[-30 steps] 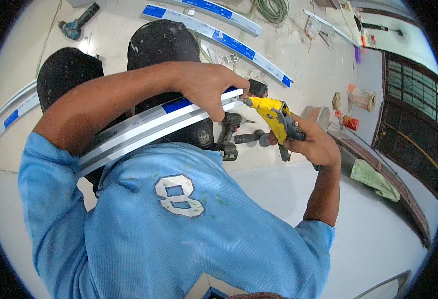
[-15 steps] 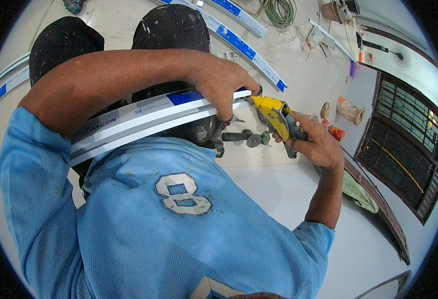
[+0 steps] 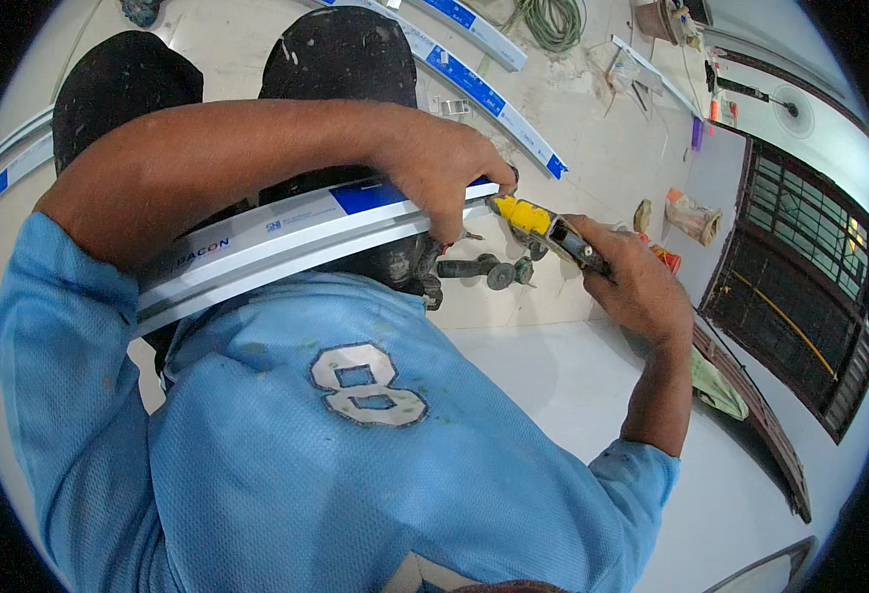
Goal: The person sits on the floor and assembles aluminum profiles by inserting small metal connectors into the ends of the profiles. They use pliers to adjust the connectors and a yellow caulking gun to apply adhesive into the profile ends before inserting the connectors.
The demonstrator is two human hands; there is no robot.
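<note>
Across my lap lies a long white channel-shaped strip (image 3: 256, 238) with a blue printed band. My left hand (image 3: 444, 170) is wrapped over it near its right end, fingers bent down over the edge. My right hand (image 3: 638, 269) is closed around a yellow and dark grey hand tool (image 3: 525, 214), whose exact kind I cannot make out. The tool's yellow front meets the strip's right end, just beyond my left fingers. My right fingers are partly hidden behind the tool. Below the strip's end, an angle grinder (image 3: 489, 270) lies on the floor.
More blue-and-white strips (image 3: 484, 92) lie on the floor ahead. A coiled green hose or cable (image 3: 553, 24) is at the far edge. A torn bag (image 3: 693, 216) stands near a dark barred door (image 3: 795, 292) at right. A small metal piece (image 3: 454, 107) lies beyond my knee.
My right hand has shifted slightly right and turned the yellow tool, so its upper side now shows. My left hand stays on the strip, which has barely moved.
</note>
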